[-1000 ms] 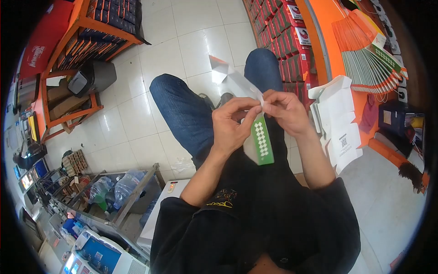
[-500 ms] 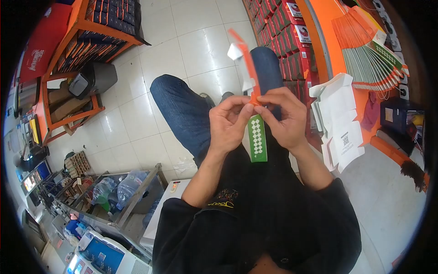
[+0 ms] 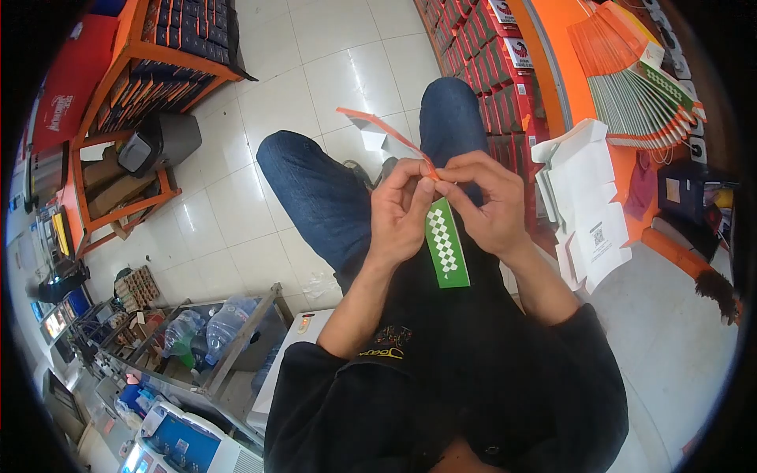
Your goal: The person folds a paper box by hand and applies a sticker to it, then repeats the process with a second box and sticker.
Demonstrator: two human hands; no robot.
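Note:
Over my lap, a thin printed cardboard piece [image 3: 447, 246] is pinched between both hands. Its green panel with white diamonds hangs below my fingers, while a narrow orange and white part angles up to the left, seen nearly edge-on. My left hand [image 3: 400, 211] grips it near the middle from the left, thumb and fingertips together. From the other side, my right hand [image 3: 490, 206] is closed on the same spot with thumb and index finger. The fingertips nearly meet and hide the part between them.
On the orange table at right lies a fanned stack of similar orange-green cards [image 3: 643, 102]. An unfolded white carton [image 3: 583, 205] rests nearer me. Red boxes [image 3: 509, 110] are stacked beneath the table edge. At left stand an orange shelf [image 3: 130, 47] and a grey bin [image 3: 169, 142].
The upper orange and white part has swung to the left and lower. The green panel's lower end has shifted slightly right and down. Both hands keep their pinch.

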